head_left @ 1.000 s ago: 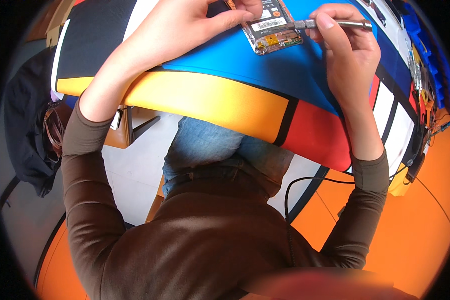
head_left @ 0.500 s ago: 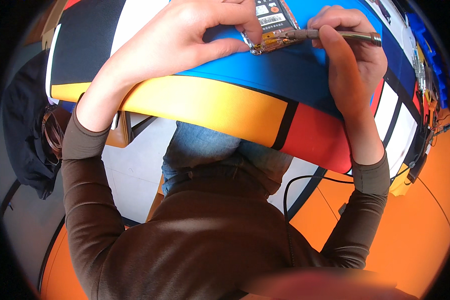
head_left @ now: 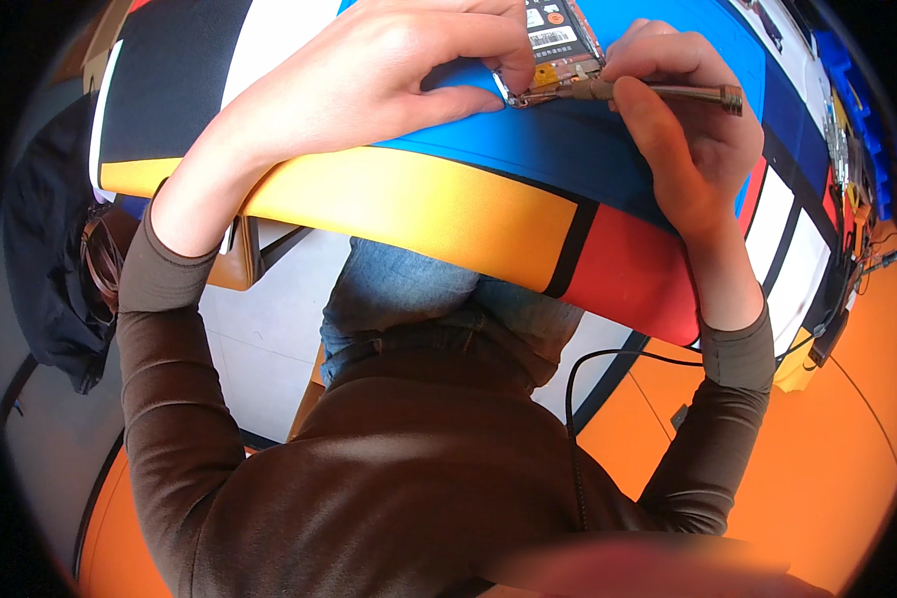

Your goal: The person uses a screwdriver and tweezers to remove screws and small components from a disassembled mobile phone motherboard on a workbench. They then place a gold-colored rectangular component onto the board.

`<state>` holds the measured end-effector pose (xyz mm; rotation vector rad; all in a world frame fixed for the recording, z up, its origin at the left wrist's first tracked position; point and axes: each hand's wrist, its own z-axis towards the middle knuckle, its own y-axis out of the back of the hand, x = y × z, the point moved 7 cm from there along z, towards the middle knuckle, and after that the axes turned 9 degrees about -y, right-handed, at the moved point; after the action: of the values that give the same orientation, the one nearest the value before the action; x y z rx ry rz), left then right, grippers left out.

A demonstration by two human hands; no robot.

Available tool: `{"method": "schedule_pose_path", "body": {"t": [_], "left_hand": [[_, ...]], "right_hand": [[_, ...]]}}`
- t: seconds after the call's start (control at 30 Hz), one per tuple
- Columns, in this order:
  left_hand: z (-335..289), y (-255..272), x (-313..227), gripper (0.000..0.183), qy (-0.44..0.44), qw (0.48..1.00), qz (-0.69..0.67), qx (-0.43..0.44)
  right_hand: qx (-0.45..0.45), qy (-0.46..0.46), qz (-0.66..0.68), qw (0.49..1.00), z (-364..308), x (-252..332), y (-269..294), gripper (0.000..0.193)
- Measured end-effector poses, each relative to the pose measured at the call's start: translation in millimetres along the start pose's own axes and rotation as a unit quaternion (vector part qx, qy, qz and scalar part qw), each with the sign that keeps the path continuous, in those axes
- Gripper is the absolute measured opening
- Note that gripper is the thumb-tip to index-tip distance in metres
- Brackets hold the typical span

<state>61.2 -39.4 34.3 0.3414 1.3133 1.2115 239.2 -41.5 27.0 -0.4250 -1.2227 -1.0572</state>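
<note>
An opened smartphone (head_left: 551,42) lies on the blue part of the mat at the top of the picture, its dark battery and inner parts bare. My left hand (head_left: 394,75) grips its near left corner between thumb and fingers. In my right hand (head_left: 693,125) is a slim metal screwdriver (head_left: 668,93), held almost flat between thumb and fingers. The tool's tip points left and reaches the phone's near edge, close to my left fingertips. Whether the tip touches a part there is too small to tell. The phone's far end is cut off by the frame.
A patterned mat (head_left: 399,199) in blue, yellow, red, black and white covers the table. Blue bins (head_left: 867,110) and small tools line the right side. A black cable (head_left: 608,353) runs beside my right arm. Dark cloth (head_left: 50,249) hangs at left.
My right hand has moved slightly left and down, taking the screwdriver's tip left along the phone's near edge. The phone and my left hand have shifted a little to the right.
</note>
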Motion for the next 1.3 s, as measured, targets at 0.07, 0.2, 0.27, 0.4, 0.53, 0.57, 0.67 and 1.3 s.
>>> {"method": "schedule_pose_path", "body": {"t": [0.07, 0.2, 0.27, 0.4, 0.53, 0.57, 0.67, 1.3], "left_hand": [[-0.2, -1.0, 0.3, 0.018, 0.001, 1.000, -0.001, 0.003], [-1.6, -0.9, 0.1, 0.018, 0.004, 1.000, 0.018, 0.012], [-1.1, -0.9, 0.5, 0.018, 0.000, 1.000, 0.014, 0.013], [-0.1, -2.8, 1.8, 0.018, -0.003, 1.000, 0.011, 0.024], [0.0, -1.7, 2.1, 0.018, -0.003, 1.000, -0.019, 0.007], [-0.1, -2.2, 1.8, 0.018, -0.006, 1.000, -0.002, 0.016], [-0.7, -3.1, 2.3, 0.018, -0.008, 0.999, 0.016, 0.029], [-1.4, -5.7, 4.4, 0.019, 0.016, 0.999, -0.045, 0.015]], "right_hand": [[0.002, -0.003, -0.009, 1.000, 0.4, 0.4, -1.7, 0.015], [0.008, -0.001, -0.034, 0.999, 1.2, 2.1, -2.3, 0.016], [0.013, -0.003, -0.035, 0.999, 1.4, 2.1, -2.6, 0.015], [0.009, -0.009, -0.048, 0.999, 0.4, 1.9, -2.5, 0.015], [0.009, 0.000, -0.047, 0.999, 0.8, 2.3, -3.0, 0.014], [0.009, 0.001, -0.049, 0.999, 0.7, 2.5, -2.9, 0.014], [0.014, 0.008, -0.050, 0.999, 0.7, 2.9, -3.7, 0.015], [0.032, 0.017, -0.048, 0.998, 1.0, 4.7, -7.4, 0.014]]}}
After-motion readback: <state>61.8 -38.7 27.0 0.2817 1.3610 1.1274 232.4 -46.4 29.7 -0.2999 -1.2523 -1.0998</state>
